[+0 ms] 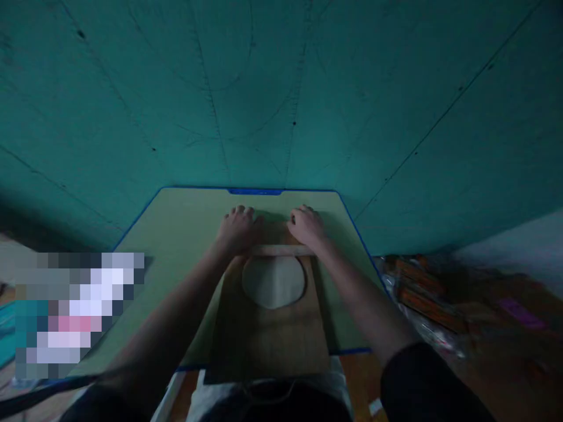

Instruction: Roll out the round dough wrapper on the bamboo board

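Note:
A flat, roundish sheet of pale dough (272, 284) lies on a brown wooden board (270, 346). Across the dough's far edge runs a light wooden rolling pin (281, 250). My left hand (238, 227) reaches over the pin's left end, fingers bent forward and the thumb out toward the middle. Over the right end is my right hand (307, 225), its fingers loosely curved with a gap by the thumb. Both wrists cover the pin's ends, so the contact there is hidden. Neither hand's fingers are wrapped round the pin.
Under the board is a pale green tabletop (176, 234) with a blue rim, against a teal wall (264, 105). Orange and clear plastic packages (426, 299) lie low at the right. A pixelated patch covers the left side.

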`<action>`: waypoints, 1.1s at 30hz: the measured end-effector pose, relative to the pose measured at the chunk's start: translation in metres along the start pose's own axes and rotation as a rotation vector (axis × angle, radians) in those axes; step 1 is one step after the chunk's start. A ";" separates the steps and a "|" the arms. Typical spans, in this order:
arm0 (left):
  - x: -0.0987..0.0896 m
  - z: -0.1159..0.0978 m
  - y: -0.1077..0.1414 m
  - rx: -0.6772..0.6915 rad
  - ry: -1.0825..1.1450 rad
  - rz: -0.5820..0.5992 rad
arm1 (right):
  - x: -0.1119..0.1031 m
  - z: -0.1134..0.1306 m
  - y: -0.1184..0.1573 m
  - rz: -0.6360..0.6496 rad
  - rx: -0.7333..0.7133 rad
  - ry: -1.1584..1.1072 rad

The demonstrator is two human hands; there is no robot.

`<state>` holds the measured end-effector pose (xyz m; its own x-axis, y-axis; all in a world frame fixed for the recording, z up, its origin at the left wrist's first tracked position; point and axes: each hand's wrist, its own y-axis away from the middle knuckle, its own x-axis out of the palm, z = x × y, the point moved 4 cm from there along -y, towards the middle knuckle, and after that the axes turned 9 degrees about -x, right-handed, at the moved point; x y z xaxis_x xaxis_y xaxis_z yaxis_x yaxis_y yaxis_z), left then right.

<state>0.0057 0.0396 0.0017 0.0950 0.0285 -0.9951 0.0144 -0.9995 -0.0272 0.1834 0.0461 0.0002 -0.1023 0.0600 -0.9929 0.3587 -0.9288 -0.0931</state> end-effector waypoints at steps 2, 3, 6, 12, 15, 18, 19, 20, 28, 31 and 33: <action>0.001 -0.001 -0.006 0.000 0.001 -0.003 | -0.001 -0.003 -0.005 0.011 0.028 0.005; 0.001 -0.002 -0.008 -0.001 0.002 -0.005 | -0.001 -0.004 -0.007 0.012 0.036 0.008; 0.000 -0.002 -0.010 -0.012 0.006 -0.013 | -0.003 -0.004 -0.010 -0.007 0.037 0.024; -0.002 0.000 0.010 -0.019 0.014 -0.037 | -0.007 0.004 0.003 -0.077 0.003 0.024; -0.001 0.001 0.032 0.021 0.009 -0.066 | -0.008 0.009 0.021 -0.082 0.001 -0.005; -0.001 0.002 0.054 0.074 0.018 -0.127 | -0.007 0.015 0.039 -0.088 -0.023 -0.035; -0.001 0.002 0.058 0.074 0.027 -0.141 | -0.007 0.015 0.042 -0.089 -0.022 -0.047; -0.001 0.003 0.060 0.068 0.033 -0.141 | -0.006 0.015 0.044 -0.085 -0.013 -0.057; -0.009 -0.002 0.023 0.003 0.036 -0.045 | -0.008 0.005 0.012 -0.113 0.031 -0.047; -0.009 -0.002 0.033 0.008 0.056 -0.072 | -0.003 0.008 0.021 -0.084 0.021 -0.074; -0.007 0.001 0.050 0.015 0.058 -0.116 | -0.002 0.011 0.036 -0.121 0.005 -0.104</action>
<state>0.0052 -0.0103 0.0068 0.1512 0.1445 -0.9779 0.0142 -0.9895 -0.1440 0.1858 0.0087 -0.0003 -0.2398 0.1334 -0.9616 0.3336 -0.9189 -0.2107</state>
